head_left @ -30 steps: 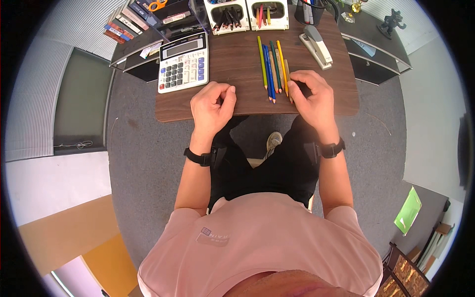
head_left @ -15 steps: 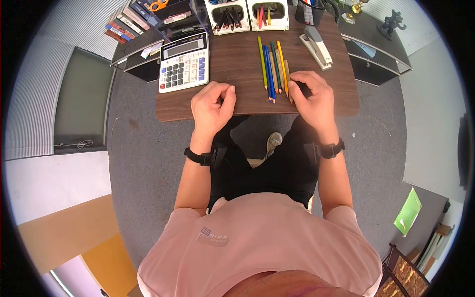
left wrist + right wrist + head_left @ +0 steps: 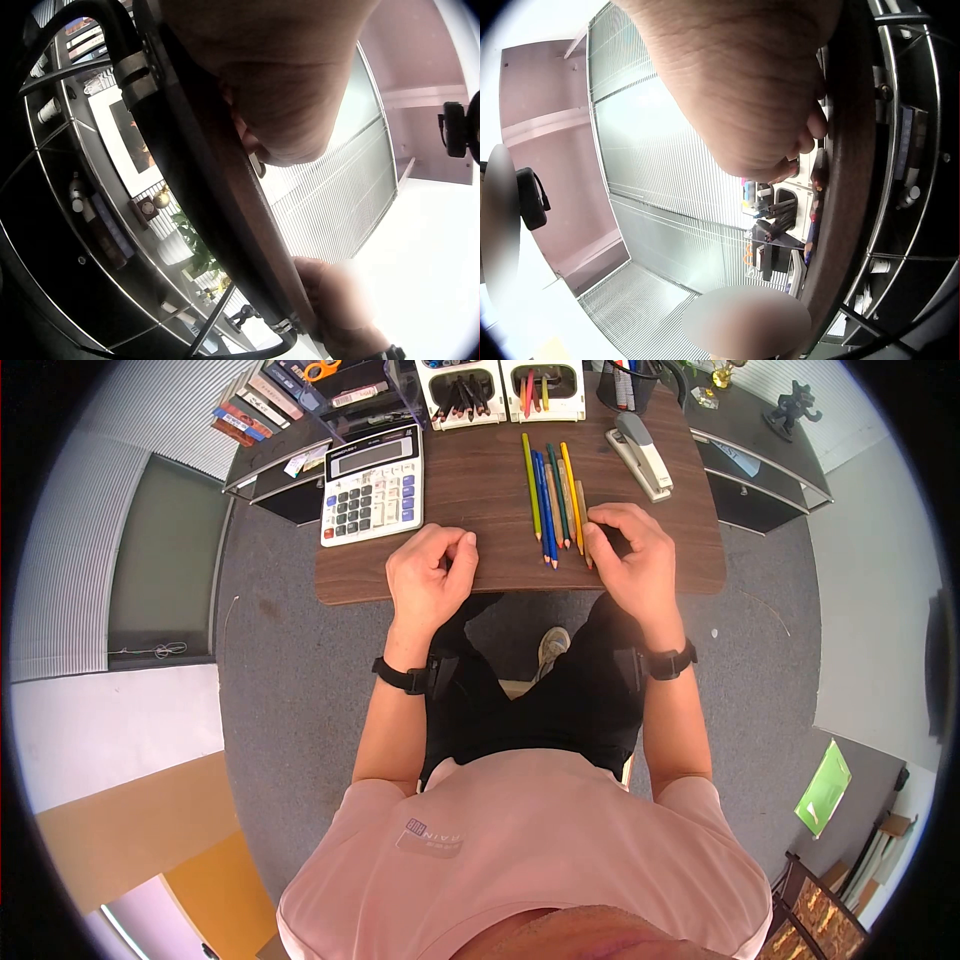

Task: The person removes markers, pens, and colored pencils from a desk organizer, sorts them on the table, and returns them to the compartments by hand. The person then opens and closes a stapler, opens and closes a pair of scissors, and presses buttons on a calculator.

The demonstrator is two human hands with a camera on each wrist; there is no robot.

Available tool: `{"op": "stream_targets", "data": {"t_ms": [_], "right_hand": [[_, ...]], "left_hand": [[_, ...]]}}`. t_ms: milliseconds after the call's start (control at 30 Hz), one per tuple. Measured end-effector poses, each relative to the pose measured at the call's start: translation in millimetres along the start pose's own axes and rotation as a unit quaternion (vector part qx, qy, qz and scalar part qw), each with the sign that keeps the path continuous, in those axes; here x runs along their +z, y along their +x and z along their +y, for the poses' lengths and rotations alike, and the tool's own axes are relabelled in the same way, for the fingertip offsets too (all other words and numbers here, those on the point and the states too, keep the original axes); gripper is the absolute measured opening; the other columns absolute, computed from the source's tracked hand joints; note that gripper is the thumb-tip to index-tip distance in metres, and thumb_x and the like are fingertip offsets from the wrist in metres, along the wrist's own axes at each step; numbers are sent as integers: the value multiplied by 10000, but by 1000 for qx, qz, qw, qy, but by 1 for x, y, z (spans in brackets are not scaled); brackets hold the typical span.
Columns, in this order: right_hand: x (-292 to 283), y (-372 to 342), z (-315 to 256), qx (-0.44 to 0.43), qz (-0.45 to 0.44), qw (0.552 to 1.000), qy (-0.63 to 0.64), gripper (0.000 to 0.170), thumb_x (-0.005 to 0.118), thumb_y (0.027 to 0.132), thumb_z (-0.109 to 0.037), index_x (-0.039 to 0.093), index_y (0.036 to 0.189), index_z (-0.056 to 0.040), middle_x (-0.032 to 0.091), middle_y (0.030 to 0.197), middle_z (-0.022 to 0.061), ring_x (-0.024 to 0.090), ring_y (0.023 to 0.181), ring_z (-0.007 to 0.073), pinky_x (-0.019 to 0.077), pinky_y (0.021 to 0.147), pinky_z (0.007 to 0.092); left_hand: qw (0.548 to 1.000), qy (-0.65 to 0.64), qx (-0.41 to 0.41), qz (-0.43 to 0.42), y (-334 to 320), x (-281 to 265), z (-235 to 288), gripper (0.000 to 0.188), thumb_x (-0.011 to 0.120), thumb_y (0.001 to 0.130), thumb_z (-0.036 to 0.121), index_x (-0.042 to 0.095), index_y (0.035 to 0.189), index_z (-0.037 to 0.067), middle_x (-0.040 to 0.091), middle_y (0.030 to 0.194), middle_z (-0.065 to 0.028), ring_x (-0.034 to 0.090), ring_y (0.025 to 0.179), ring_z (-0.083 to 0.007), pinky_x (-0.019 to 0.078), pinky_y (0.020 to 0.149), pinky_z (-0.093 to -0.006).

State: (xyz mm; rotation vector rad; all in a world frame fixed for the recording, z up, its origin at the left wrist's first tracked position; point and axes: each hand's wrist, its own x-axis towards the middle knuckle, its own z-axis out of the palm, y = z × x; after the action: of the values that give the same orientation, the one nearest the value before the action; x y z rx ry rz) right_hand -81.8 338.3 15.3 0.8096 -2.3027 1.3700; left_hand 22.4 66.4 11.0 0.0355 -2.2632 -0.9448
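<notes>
In the head view my left hand (image 3: 430, 572) rests at the front edge of the wooden table (image 3: 480, 470), fingers loosely curled around nothing. A white calculator (image 3: 372, 510) lies just beyond it. My right hand (image 3: 640, 560) rests on the same edge, also loosely curled, its thumb right beside a brown pencil (image 3: 582, 510). Left of that pencil, several others lie side by side, among them a yellow-green pencil (image 3: 530, 485), a blue pencil (image 3: 542, 500) and a yellow pencil (image 3: 567, 470). In the right wrist view the palm side of the right hand (image 3: 742, 97) hides most of its fingers.
A grey stapler (image 3: 642, 458) lies right of the pencils. Along the back stand a white holder (image 3: 462, 418) with dark pencils, another white holder (image 3: 545, 412) with colored ones, and a black mesh cup (image 3: 626, 395). Shelves with books (image 3: 262, 405) are at the far left.
</notes>
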Motion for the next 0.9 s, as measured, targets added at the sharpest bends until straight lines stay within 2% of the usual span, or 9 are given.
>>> {"op": "stream_targets", "data": {"t_ms": [900], "right_hand": [[0,-2,2,-2,10,1000,10,123,820,1008,-160,839,1082,-63,836,1089,104,785,1020,356,600,968,443]], "left_hand": [[1000,4,1,6,-2,1,-1,110,838,1004,125,820,934,42,695,757,-78,672,637,-249,527,616,-373]]}}
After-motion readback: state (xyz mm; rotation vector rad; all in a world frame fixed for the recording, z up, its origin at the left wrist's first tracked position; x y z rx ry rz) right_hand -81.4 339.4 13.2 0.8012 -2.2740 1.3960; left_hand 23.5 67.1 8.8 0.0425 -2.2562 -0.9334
